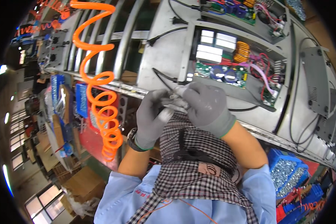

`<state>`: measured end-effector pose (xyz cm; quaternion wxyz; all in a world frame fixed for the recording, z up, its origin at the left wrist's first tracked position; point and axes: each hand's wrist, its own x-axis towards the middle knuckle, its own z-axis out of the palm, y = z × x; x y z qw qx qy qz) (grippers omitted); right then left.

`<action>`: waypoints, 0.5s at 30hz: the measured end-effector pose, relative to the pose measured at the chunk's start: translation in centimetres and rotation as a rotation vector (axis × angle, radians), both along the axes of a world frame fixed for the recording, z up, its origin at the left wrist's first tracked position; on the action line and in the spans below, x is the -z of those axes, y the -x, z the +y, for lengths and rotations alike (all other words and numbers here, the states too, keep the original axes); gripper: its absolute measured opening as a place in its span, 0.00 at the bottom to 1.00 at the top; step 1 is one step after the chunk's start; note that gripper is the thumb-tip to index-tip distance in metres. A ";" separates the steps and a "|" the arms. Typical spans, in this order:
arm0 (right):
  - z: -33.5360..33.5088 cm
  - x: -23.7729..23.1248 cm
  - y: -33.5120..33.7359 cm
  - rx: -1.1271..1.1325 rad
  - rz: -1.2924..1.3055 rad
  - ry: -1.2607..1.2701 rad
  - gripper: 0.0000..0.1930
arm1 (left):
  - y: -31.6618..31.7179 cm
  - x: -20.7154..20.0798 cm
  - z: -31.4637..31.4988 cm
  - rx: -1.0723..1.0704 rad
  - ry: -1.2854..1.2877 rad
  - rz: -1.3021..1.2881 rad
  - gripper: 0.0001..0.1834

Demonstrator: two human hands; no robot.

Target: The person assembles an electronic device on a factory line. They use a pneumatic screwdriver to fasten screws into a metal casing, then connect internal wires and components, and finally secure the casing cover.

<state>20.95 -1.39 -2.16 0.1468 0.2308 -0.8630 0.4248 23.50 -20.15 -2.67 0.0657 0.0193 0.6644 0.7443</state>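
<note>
My left hand [151,115] and my right hand [209,106], both in grey gloves, meet at the bench's near edge. Their fingers are closed around small pale, metallic-looking parts [174,98], whose kind I cannot make out. A black cable [162,79] runs down close to the fingertips, but whether they grip it is hidden. Just beyond the hands lies an open grey metal case [189,52] with a green circuit board, white blocks, a copper-coloured coil [242,51] and pink and red wires inside. Another black cable [244,109] shows beside my right hand.
A second open case [276,16] lies farther back. Grey panels [315,80] with cables rest at the right. An orange coiled hose [100,78] hangs at the left before metal rollers [107,48]. Blue bins [285,171] of small metal parts stand at the lower right.
</note>
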 end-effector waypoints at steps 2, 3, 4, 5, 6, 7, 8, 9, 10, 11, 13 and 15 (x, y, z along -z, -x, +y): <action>0.2 0.0 0.1 -0.016 0.032 -0.087 0.18 | 1.4 -2.6 0.5 0.066 0.244 -0.118 0.22; 0.2 -0.1 0.2 -0.017 0.039 -0.123 0.17 | 1.5 -3.3 0.3 0.099 0.241 -0.151 0.22; 0.4 -0.1 0.2 -0.010 0.047 -0.179 0.17 | 1.8 -3.6 0.3 0.140 0.220 -0.181 0.22; 0.2 0.0 0.1 0.005 0.053 -0.212 0.13 | 1.9 -4.0 0.2 0.146 0.273 -0.168 0.20; 0.1 0.0 0.2 -0.004 0.053 -0.196 0.12 | 2.0 -4.5 0.1 0.152 0.326 -0.155 0.19; 0.1 0.0 0.1 -0.013 0.047 -0.186 0.11 | 2.0 -4.6 0.1 0.161 0.371 -0.147 0.18; 0.2 0.0 0.0 -0.022 0.040 -0.176 0.10 | 2.1 -4.3 0.2 0.148 0.366 -0.143 0.17; 0.3 0.0 0.0 -0.028 0.008 -0.186 0.08 | 2.1 -4.0 0.3 0.135 0.361 -0.140 0.16; 0.4 -0.1 0.0 -0.044 -0.014 -0.218 0.08 | 2.1 -3.8 0.3 0.120 0.361 -0.141 0.15; 0.4 -0.3 0.2 -0.059 -0.036 -0.250 0.08 | 2.1 -3.8 0.7 0.121 0.343 -0.112 0.13; 0.7 -0.2 0.3 -0.066 -0.033 -0.270 0.08 | 2.3 -3.0 0.8 0.121 0.385 -0.079 0.12; 1.0 0.4 0.2 -0.046 0.019 -0.249 0.07 | 2.4 -3.0 0.9 0.095 0.408 -0.156 0.10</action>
